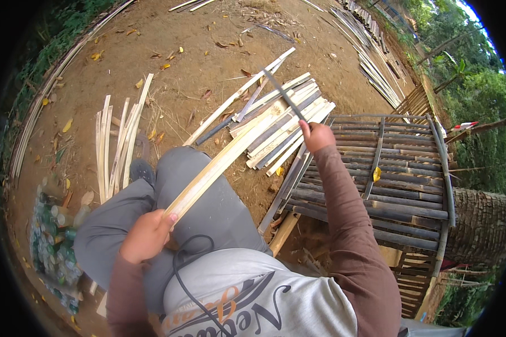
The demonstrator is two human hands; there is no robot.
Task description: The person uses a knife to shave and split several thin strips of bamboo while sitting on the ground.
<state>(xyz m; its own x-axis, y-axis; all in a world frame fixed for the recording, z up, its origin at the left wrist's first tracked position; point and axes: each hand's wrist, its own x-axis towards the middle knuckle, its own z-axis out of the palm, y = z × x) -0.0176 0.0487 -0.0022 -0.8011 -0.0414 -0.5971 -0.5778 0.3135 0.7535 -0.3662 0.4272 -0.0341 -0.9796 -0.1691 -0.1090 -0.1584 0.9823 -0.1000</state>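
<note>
My left hand (pixel 147 236) is closed round the near end of a long, pale split bamboo strip (pixel 211 171). The strip slants up across my grey-trousered leg, its far end over a stack of split bamboo pieces (pixel 303 115) on the ground. My right hand (pixel 319 136) is a fist round the handle of a long, narrow, dark-bladed knife (pixel 284 92). Its blade points up and left, above the strip's far end. My fingers hide most of the handle. Whether the blade touches the bamboo, I cannot tell.
At my right stands a bamboo slat bench (pixel 399 185), with a thick tree trunk (pixel 480 224) beyond. Several thin strips (pixel 118 146) lean left of my legs, near a heap of bottles (pixel 56 241). Long bamboo poles (pixel 39 112) edge the dirt ground; more strips (pixel 376 73) lie far right.
</note>
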